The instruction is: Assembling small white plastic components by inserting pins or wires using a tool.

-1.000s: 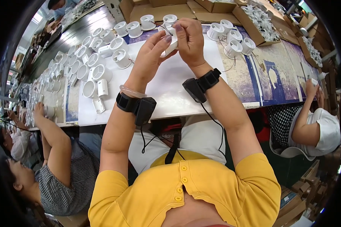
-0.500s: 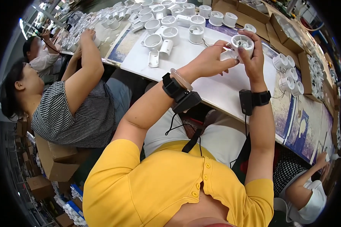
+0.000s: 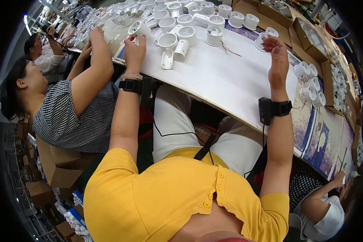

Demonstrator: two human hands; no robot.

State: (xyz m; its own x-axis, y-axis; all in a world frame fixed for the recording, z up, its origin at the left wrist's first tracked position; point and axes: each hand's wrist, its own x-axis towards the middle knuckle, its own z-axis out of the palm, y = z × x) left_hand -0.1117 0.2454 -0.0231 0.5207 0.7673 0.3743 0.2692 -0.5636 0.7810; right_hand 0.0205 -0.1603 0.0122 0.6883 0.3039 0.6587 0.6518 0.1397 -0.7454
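My left hand (image 3: 135, 53) is at the left end of the white board (image 3: 226, 68). Its thumb and fingers grip the near side of a round white fan housing (image 3: 138, 28), whose inside is partly visible. Over the board's right side is my right hand (image 3: 276, 60), its fingers apart and bent leftward, with no object visible in it. Just beyond those fingers, partly covered by them, stands a white cup-shaped housing (image 3: 261, 43). On the board between my hands are a housing with trailing wires (image 3: 214, 35), a grilled housing (image 3: 186, 36) and a curved white cover (image 3: 167, 59).
Several white housings crowd the table's far left. Others with wires (image 3: 307, 93) sit right of the board, beside cardboard trays (image 3: 306, 40) of small white parts. A co-worker (image 3: 76, 109) sits close on my left; another person's arm (image 3: 326, 193) is at lower right.
My left hand has swung left, away from my right hand, and now has a round housing at the board's left end. My right hand no longer holds the housing and has moved slightly right.
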